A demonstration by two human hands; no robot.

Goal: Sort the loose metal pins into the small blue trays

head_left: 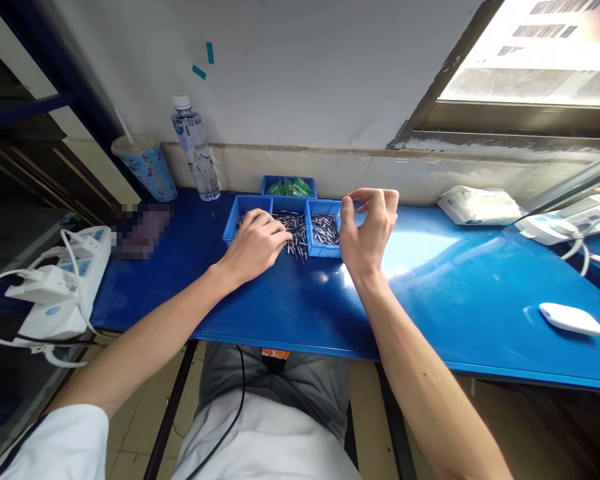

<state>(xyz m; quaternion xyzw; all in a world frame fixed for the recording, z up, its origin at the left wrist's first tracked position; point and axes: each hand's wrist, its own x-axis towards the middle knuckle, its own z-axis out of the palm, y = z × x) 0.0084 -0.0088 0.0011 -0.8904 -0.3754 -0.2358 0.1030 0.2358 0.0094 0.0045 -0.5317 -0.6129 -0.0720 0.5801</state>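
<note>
Two blue plastic bins stand side by side at the back of the blue workbench [410,320]. The left bin [245,205] holds a heap of thin metal pins [293,227], and the right bin [323,251] holds a smaller heap of similar pins [325,230]. My left hand [254,245] lies on the left heap, its fingers curved and hiding part of the pins. Whether it holds any, I cannot tell. My right hand [369,227] is raised at the right bin's back corner, thumb and fingers apart, with nothing visible in it.
Behind the bins, a blue tray [289,179] holds green items. A water bottle [196,157] and a paper cup [145,167] stand back left. A power strip [65,287] with chargers lies left; a white mouse [571,319], white packet [477,207] and corded device [550,228] lie right.
</note>
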